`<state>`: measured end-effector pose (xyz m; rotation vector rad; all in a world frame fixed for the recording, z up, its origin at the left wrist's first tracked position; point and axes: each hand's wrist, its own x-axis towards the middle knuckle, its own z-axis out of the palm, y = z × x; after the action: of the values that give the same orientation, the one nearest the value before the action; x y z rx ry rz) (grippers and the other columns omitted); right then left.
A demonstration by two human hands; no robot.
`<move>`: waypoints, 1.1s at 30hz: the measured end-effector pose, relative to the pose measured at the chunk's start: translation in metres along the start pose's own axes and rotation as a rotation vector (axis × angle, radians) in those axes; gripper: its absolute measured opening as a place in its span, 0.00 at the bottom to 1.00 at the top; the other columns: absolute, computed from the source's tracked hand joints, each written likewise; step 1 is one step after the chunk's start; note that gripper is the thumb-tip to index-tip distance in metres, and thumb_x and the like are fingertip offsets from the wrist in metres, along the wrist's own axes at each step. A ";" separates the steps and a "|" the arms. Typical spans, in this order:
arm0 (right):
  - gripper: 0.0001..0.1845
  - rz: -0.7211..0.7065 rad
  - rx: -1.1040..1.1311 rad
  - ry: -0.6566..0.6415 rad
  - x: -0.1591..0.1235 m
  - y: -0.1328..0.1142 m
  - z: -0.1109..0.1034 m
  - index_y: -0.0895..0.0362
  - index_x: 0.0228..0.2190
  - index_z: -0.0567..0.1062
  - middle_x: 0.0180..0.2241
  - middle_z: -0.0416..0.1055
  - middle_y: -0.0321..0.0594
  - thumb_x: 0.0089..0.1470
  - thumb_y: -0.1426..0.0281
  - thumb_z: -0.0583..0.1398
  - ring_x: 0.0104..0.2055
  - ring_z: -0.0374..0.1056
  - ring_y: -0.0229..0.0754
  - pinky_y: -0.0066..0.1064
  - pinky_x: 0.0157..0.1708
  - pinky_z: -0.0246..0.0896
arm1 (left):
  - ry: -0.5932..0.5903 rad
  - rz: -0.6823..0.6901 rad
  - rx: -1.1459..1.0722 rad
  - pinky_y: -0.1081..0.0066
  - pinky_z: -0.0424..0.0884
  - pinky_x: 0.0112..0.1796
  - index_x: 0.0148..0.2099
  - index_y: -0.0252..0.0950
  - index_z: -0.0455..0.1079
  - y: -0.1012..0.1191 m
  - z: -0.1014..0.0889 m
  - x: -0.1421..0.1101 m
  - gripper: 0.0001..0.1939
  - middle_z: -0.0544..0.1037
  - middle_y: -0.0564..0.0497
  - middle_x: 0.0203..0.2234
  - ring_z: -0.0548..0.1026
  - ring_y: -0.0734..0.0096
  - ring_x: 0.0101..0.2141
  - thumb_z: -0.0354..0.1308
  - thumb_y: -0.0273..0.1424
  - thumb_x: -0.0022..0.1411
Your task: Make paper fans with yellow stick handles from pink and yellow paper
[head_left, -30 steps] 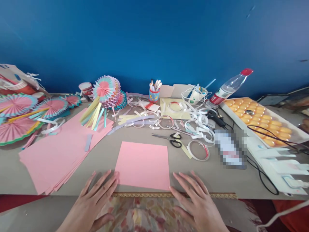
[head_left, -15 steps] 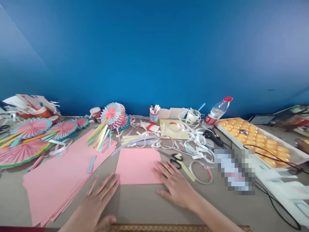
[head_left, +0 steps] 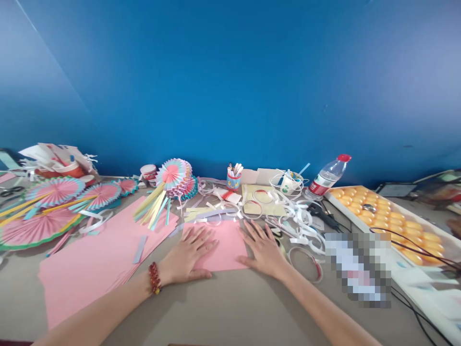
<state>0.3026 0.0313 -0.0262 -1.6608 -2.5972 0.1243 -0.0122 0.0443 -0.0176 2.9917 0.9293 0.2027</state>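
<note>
A pink sheet of paper (head_left: 226, 247) lies flat on the grey table in front of me. My left hand (head_left: 189, 254) rests over its left side, fingers spread, palm down; a beaded bracelet (head_left: 154, 278) circles that wrist. Over the right edge lies my right hand (head_left: 264, 250), also spread flat and holding nothing. Black-handled scissors (head_left: 276, 232) are partly hidden behind the right hand's fingers. Left of my left hand, a stack of larger pink sheets (head_left: 93, 250) carries a pale lilac strip (head_left: 139, 249).
Pleated paper fans (head_left: 57, 191) lie at the left, and a layered pleated rosette (head_left: 173, 175) sits behind the stack. Curled white strips (head_left: 298, 221), a pen cup (head_left: 234, 179), a tilted bottle (head_left: 328, 177), a glue gun (head_left: 322, 216) and a tray of orange domes (head_left: 385, 216) occupy the back and right.
My left hand has moved right and forward, from the sheet's left edge onto its surface. My right hand has shifted slightly forward, now covering more of the scissors. The view has shifted a little.
</note>
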 end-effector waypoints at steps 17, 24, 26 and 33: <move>0.38 -0.184 0.086 -0.031 0.014 -0.039 -0.001 0.52 0.67 0.52 0.69 0.47 0.45 0.64 0.45 0.45 0.71 0.40 0.54 0.56 0.67 0.36 | 0.029 -0.064 0.066 0.51 0.46 0.64 0.73 0.45 0.36 -0.010 0.005 -0.003 0.38 0.48 0.47 0.70 0.50 0.54 0.68 0.41 0.53 0.70; 0.38 -0.191 0.086 -0.040 0.003 -0.034 0.001 0.49 0.68 0.48 0.69 0.44 0.44 0.65 0.46 0.45 0.71 0.41 0.56 0.61 0.66 0.33 | 0.036 -0.145 0.069 0.55 0.47 0.65 0.74 0.40 0.33 -0.018 -0.005 -0.037 0.41 0.50 0.45 0.70 0.51 0.55 0.68 0.45 0.52 0.70; 0.37 -0.184 0.089 -0.049 0.004 -0.036 -0.001 0.49 0.68 0.48 0.69 0.44 0.44 0.65 0.45 0.44 0.71 0.40 0.56 0.61 0.66 0.33 | 0.036 -0.099 0.050 0.55 0.47 0.65 0.74 0.40 0.33 -0.013 -0.008 -0.027 0.40 0.48 0.45 0.70 0.49 0.55 0.68 0.46 0.49 0.71; 0.35 -0.177 0.078 -0.026 -0.004 -0.031 -0.004 0.46 0.68 0.46 0.69 0.46 0.41 0.66 0.48 0.45 0.70 0.43 0.56 0.62 0.65 0.34 | -0.011 0.035 -0.011 0.54 0.46 0.65 0.74 0.45 0.34 0.001 0.004 0.013 0.34 0.46 0.48 0.71 0.47 0.56 0.69 0.41 0.46 0.74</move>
<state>0.2763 0.0145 -0.0189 -1.4066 -2.7054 0.2369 -0.0004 0.0511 -0.0203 2.9975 0.8726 0.1913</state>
